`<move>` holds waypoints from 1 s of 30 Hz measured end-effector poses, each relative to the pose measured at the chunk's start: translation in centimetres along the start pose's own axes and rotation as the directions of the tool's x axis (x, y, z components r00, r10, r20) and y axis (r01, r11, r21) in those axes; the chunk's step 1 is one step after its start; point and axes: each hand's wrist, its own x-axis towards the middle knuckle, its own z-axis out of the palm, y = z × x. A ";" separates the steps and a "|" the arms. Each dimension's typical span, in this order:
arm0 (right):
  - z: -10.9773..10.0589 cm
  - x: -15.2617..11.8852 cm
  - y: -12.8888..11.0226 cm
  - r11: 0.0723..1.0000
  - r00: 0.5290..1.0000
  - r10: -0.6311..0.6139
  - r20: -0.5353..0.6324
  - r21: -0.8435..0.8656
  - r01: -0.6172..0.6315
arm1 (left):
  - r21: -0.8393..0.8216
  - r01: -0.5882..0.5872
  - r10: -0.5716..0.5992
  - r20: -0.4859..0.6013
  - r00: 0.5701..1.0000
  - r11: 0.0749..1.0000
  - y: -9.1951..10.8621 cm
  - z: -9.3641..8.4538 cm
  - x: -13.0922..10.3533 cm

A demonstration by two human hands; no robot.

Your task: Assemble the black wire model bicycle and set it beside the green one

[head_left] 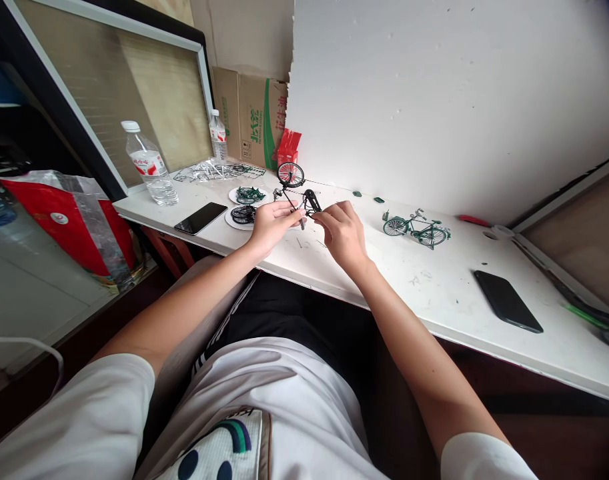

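White wall (pixel 424 93): is rising behind the work area, showing small marks and a ragged left edge.
White table (pixel 384 273): is running across the view, bearing scattered marks and small bits.
Framed pane (pixel 134 87): is leaning at the table's left end.
Red bag (pixel 69 223): is standing below, left of the table.
Cardboard box (pixel 251 120): is standing in the back corner, printed green and red; a small red box (pixel 288 148) is sitting before it.
Hands: left hand (pixel 274 227) is pinching the held bicycle's frame between thumb and fingers; right hand (pixel 345 235) is pinching near its dark rear part, fingers curled together.
Water bottles: one (pixel 151 170) is standing at left, another (pixel 218 137) near the box.
Green model bicycle (pixel 415 229): is standing on the table, right of the hands.
Black model bicycle (pixel 311 200): is being held between both hands, over the table, one wheel pointing away.
Phones: one (pixel 201 219) is lying at left, a dark one (pixel 507 301) at right.
Plates: two white plates (pixel 229 220) are holding green and black parts.
Green pieces (pixel 379 200): are lying near the wall.
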 end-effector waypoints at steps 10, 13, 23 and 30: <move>0.2 0.0 -0.2 0.991 0.995 0.087 -0.044 0.101 -0.082 | 0.002 0.006 -0.006 0.018 1.000 1.000 0.3 0.3 -0.4; 0.7 -0.1 -0.1 0.990 0.992 0.103 -0.075 0.106 -0.095 | -0.027 0.013 -0.012 0.017 1.000 1.000 0.2 0.4 -0.4; 1.5 -0.6 -0.2 0.981 0.984 0.149 -0.099 0.140 -0.134 | -0.101 0.053 -0.052 0.016 0.999 0.993 0.1 0.4 -0.6; 1.8 -0.8 -0.2 0.983 0.979 0.145 -0.140 0.134 -0.127 | -0.123 0.070 -0.070 0.002 0.998 0.990 0.3 0.8 -1.0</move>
